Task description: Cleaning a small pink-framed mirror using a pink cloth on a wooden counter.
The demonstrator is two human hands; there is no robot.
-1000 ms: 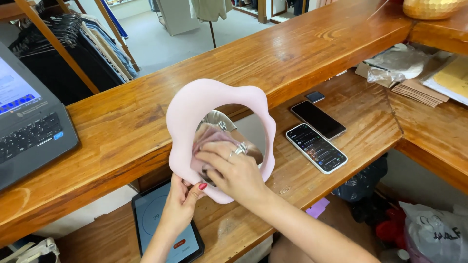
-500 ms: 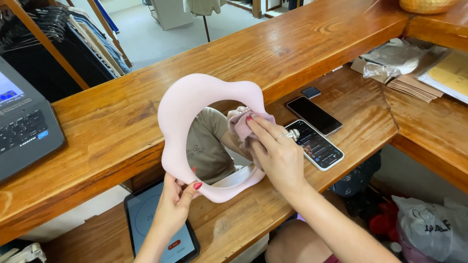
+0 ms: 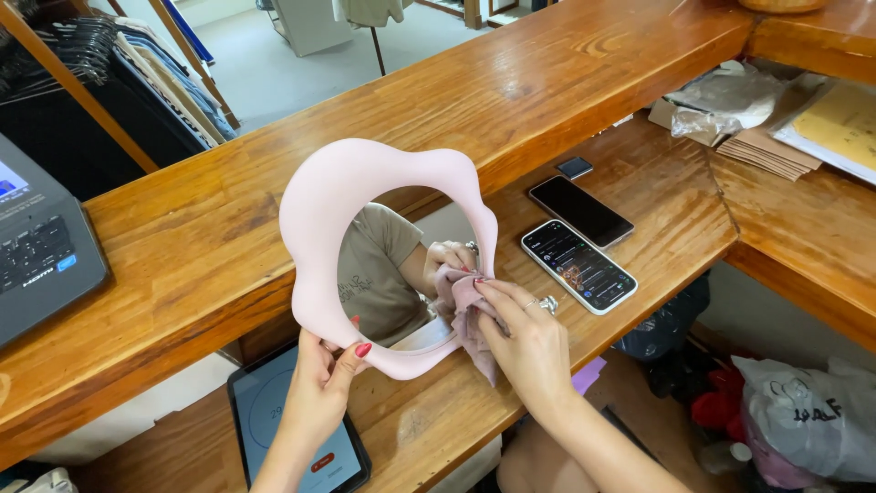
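Note:
A mirror with a wavy pale pink frame [image 3: 338, 196] stands tilted on the lower wooden shelf [image 3: 657, 178]. My left hand [image 3: 319, 388] grips its lower left rim, thumb on the front. My right hand [image 3: 529, 342] presses a pink cloth [image 3: 465, 306] against the lower right part of the glass and frame. The glass reflects a person's olive shirt and the hand with the cloth.
Two smartphones [image 3: 578, 265] [image 3: 581, 211] and a small dark square object [image 3: 575, 167] lie right of the mirror. A tablet [image 3: 301, 438] lies under my left wrist. A laptop [image 3: 41, 251] sits on the upper counter [image 3: 547, 73]. Papers and bags are far right.
My right hand with the cloth has slid from the middle of the glass to the upper right and then down to the lower right edge. The left hand keeps its grip on the frame.

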